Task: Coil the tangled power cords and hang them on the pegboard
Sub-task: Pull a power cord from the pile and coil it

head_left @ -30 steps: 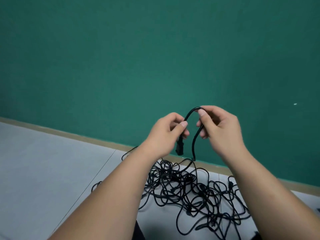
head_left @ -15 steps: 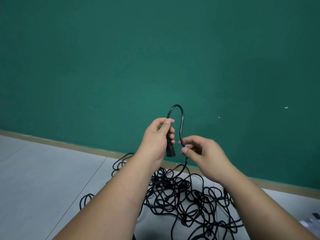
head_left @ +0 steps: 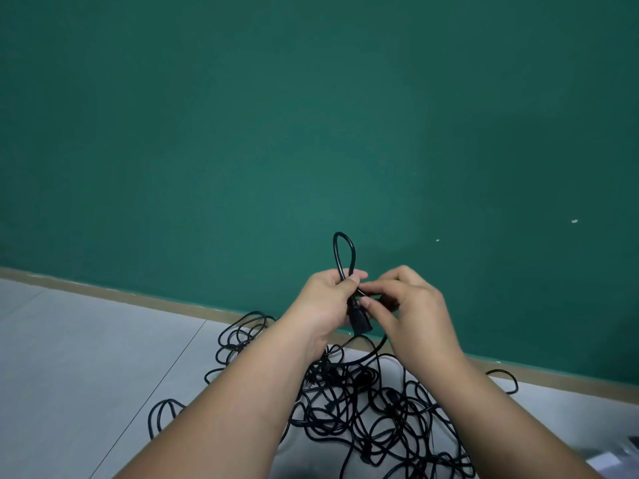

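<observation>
A big tangle of black power cords (head_left: pixel 366 409) lies on the grey floor below my arms. My left hand (head_left: pixel 328 299) grips one black cord near its connector end (head_left: pixel 359 323), which hangs below the fist. A narrow loop of that cord (head_left: pixel 344 250) stands up above the hand. My right hand (head_left: pixel 408 305) pinches the same cord just right of the left thumb, and the cord runs down from it into the pile. No pegboard is in view.
A plain green wall (head_left: pixel 311 133) fills the upper view, with a tan baseboard (head_left: pixel 138 299) along the floor. Grey floor tiles (head_left: pixel 86 357) spread to the left. A blurred pale object (head_left: pixel 619 458) shows at the bottom right corner.
The right hand slid down the cord from the top of the loop, then came in next to the left hand. The loop has narrowed and stands taller.
</observation>
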`<control>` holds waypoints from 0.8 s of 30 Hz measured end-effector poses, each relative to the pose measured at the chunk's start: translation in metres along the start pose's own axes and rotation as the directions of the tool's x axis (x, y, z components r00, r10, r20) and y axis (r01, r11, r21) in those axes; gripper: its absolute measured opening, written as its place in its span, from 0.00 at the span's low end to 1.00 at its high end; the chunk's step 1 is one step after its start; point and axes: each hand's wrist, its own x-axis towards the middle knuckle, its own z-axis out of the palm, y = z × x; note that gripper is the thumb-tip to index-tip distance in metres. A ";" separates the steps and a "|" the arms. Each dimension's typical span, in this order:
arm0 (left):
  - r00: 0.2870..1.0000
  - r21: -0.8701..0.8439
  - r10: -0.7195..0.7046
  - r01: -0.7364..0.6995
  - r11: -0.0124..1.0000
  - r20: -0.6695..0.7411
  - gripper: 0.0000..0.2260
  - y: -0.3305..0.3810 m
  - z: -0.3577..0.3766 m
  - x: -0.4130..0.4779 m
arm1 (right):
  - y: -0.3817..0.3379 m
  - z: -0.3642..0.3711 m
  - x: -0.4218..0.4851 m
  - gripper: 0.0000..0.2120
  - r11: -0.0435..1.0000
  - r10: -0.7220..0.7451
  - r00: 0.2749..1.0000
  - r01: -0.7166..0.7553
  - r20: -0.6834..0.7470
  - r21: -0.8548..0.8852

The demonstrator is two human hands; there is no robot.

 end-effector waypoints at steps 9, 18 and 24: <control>0.984 -0.350 0.171 -0.146 0.925 0.043 0.13 0.024 -0.017 -0.001 | 0.019 0.010 0.005 0.07 0.871 0.201 0.903 -0.342 0.379 0.352; 0.987 -0.502 0.159 -0.131 0.855 0.013 0.13 0.039 -0.035 -0.001 | 0.025 0.024 -0.007 0.10 0.890 0.171 0.756 -0.393 0.631 0.230; 0.951 0.181 0.253 -0.221 0.958 -0.176 0.14 0.026 -0.057 0.010 | 0.013 -0.004 0.012 0.07 0.716 0.327 0.912 -0.411 0.250 0.565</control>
